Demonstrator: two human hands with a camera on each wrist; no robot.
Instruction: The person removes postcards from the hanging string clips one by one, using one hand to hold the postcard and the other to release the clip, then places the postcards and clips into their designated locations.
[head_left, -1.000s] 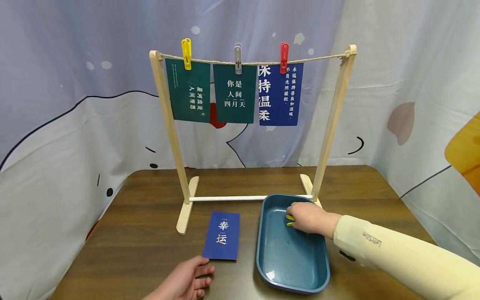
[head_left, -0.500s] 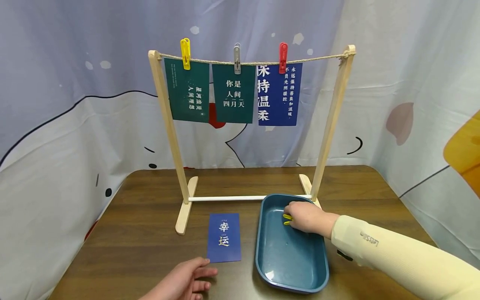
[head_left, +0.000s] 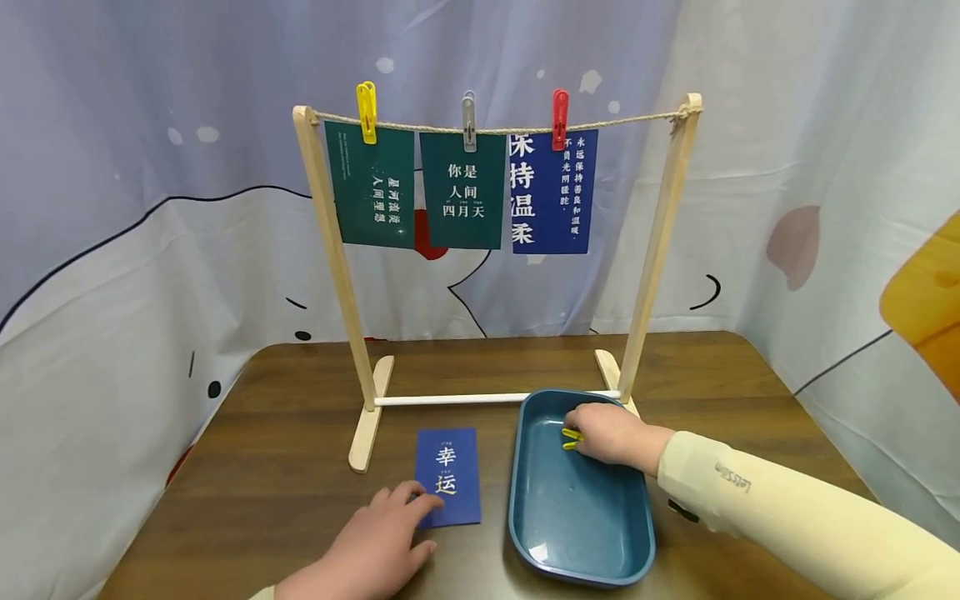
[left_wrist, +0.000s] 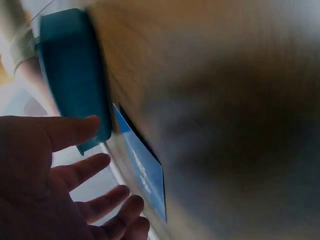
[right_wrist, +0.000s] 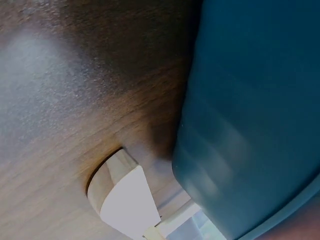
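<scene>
A blue card [head_left: 459, 467] with white and gold characters lies on the table. My left hand [head_left: 378, 533] is over its lower left corner, palm down in the head view; the left wrist view shows the fingers [left_wrist: 100, 200] spread and loosely bent, with nothing held. Inside the blue-green plastic tray [head_left: 573, 533], my right hand [head_left: 611, 435] pinches a yellow clothespin [head_left: 572, 434], whose two handle ends stick out to the left. The right fingertips are hidden behind the hand. The right wrist view mostly takes in the tray's outer wall [right_wrist: 240, 110].
Behind stands a wooden rack [head_left: 341, 275] with a rope. On it hang two green cards [head_left: 375, 200] and a blue card [head_left: 547, 225], pinned by yellow [head_left: 367, 112], grey [head_left: 468, 121] and red clothespins [head_left: 559, 119]. The tray stands against the rack's right foot.
My left hand has turned palm down and moved up over the card's corner. Earlier, the card swung slightly straighter under the left fingertips. The right hand stays in the tray with the yellow clothespin.
</scene>
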